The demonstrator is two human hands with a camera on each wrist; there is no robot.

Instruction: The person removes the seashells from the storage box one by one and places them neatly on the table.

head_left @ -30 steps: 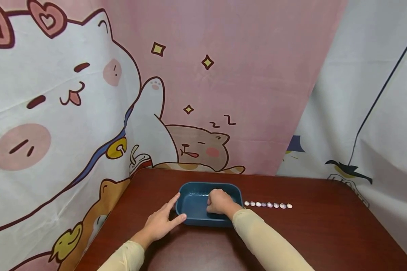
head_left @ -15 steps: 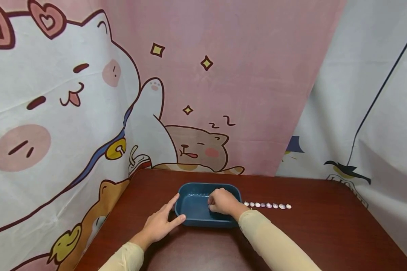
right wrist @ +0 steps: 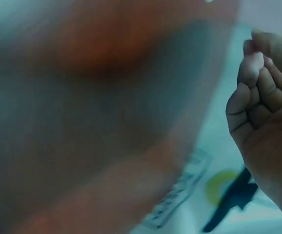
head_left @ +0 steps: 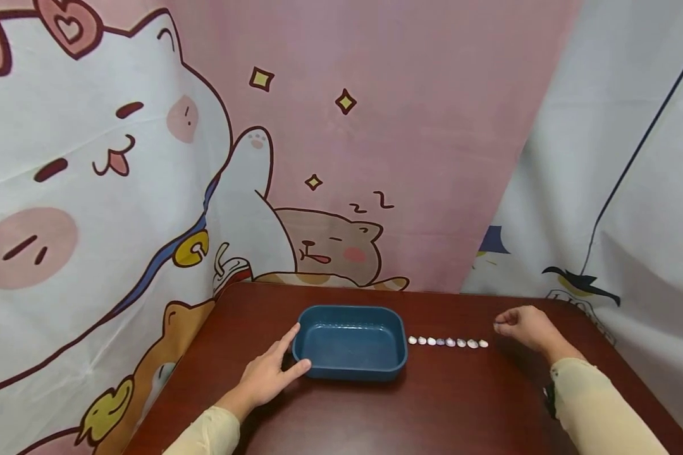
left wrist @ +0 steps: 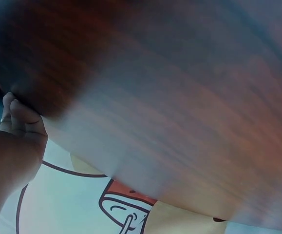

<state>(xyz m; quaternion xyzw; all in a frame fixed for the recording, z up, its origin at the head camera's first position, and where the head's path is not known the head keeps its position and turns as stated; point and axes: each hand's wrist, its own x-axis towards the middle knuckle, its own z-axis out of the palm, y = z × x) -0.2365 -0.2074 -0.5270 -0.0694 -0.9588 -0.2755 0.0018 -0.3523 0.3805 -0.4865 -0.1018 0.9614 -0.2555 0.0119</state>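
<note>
A deep blue rectangular dish (head_left: 353,371) sits on the table, its inside bare in the head view. My left hand (head_left: 270,373) rests at its left end, fingers and thumb spread along the rim. To the right of the dish, several small pale and purplish seashells (head_left: 450,342) lie in a straight row. My right hand (head_left: 528,326) is just beyond the row's right end, above the table. Its thumb and fingertips pinch a small seashell (right wrist: 251,69), pale in the right wrist view and mostly covered by the fingers in the head view.
The dark red-brown wooden table (head_left: 341,417) stretches around the dish and the row. A pink and white curtain (head_left: 432,158) printed with cartoon animals hangs behind the table and along its sides.
My right hand has come out of the dish and swung right past the row's end, carrying a small seashell. My left hand and the dish have stayed in place.
</note>
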